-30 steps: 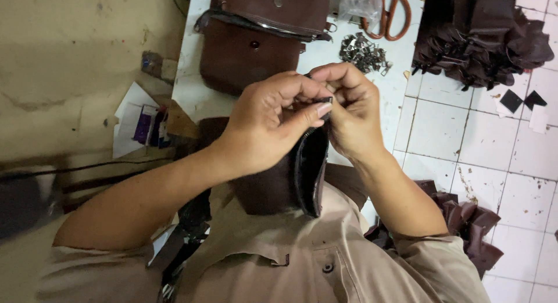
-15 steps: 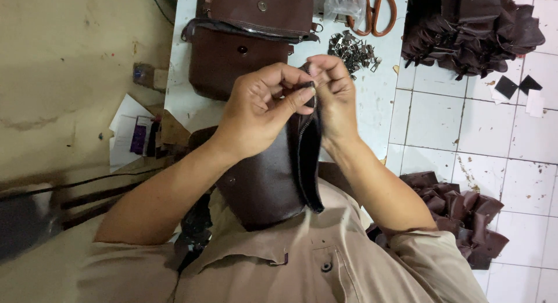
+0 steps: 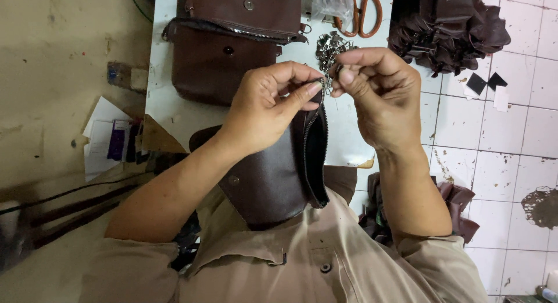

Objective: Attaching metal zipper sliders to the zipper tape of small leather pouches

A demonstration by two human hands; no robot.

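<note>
A dark brown leather pouch (image 3: 273,175) with an open zipper hangs against my chest. My left hand (image 3: 264,108) pinches the top end of its zipper tape between thumb and fingers. My right hand (image 3: 381,96) is just to the right of it, with thumb and forefinger closed on a small metal zipper slider (image 3: 337,70) held at the end of the tape. The two hands nearly touch at the fingertips.
A white work table (image 3: 168,105) carries two more brown leather bags (image 3: 232,41), a heap of metal sliders (image 3: 331,47), orange-handled scissors (image 3: 366,15) and a clear plastic bag. A pile of dark leather pieces (image 3: 447,29) lies at the upper right over tiled floor. More leather scraps (image 3: 459,204) lie by my right elbow.
My hands and the pouch have drifted a little up the frame. My right hand has drawn slightly apart from the left, and the zipper opening shows more.
</note>
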